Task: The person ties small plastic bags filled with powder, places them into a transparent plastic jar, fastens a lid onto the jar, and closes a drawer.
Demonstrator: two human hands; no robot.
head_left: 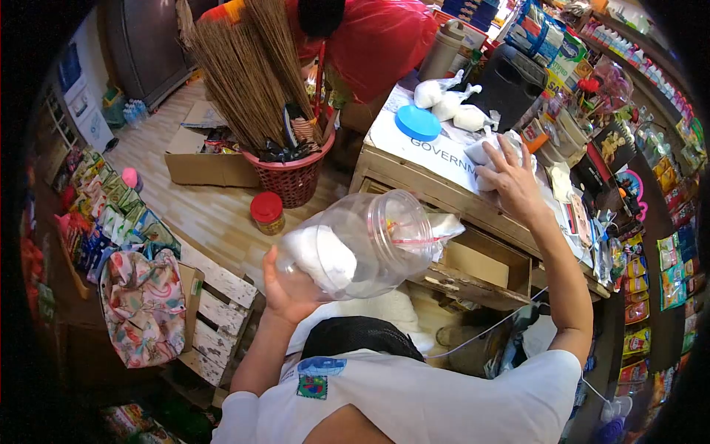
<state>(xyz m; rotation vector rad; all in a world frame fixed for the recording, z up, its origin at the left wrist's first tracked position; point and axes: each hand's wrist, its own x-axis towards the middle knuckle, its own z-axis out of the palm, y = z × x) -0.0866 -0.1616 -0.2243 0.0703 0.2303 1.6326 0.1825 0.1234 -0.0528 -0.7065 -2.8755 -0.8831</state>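
My left hand (285, 290) grips a large clear plastic jar (377, 255) by its base, tilted sideways with the uncovered mouth to the right. Inside the jar lies a tied plastic bag of white powder (322, 255). On the table, my right hand (514, 177) has its fingers around another small bag of white powder (481, 152); part of that bag is hidden beneath the fingers. Just beyond it, several similar knotted bags (447, 103) rest in a cluster. A round blue lid (418, 123) lies flat beside them on the printed white table cover (392, 144).
Below the tabletop an open wooden drawer (473, 270) sticks out. Stick brooms (244, 74) stand in a red basket (288, 181), near a red-lidded jar (267, 211) on the floor. Shelves of packets (636, 296) line the right. A floral bag (144, 307) sits at left.
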